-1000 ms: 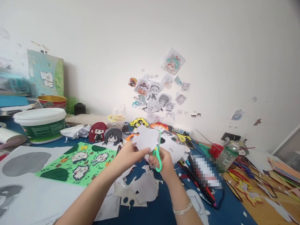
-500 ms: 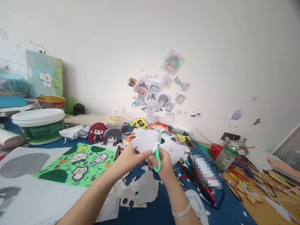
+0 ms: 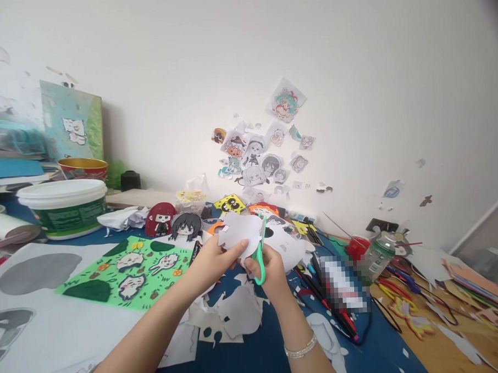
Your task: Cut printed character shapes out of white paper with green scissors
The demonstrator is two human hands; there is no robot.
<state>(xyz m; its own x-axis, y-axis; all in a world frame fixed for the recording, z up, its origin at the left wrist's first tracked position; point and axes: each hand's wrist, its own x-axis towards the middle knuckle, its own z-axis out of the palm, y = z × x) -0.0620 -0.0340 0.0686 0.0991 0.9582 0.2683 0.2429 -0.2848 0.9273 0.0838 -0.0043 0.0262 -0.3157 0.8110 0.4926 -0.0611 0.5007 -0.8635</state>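
Observation:
My left hand pinches a white paper cutout with a jagged edge, its thumb lying on top. My right hand grips green-handled scissors, with fingers in the handle loops. The scissor blades point up and away from me, along the right edge of the paper. Whether the blades are parted I cannot tell. Below the hands, paper scraps lie on the blue table cover. A bracelet circles my right wrist.
On the left lie a green drawing and large white sheets, with a white-lidded tub behind. Pens and a glass jar stand or lie to the right. Cutout figures line the back near the wall.
The paper in my left hand has tilted and shifted slightly left, and my left thumb has moved up and left. The scissors have barely moved, still in my right hand.

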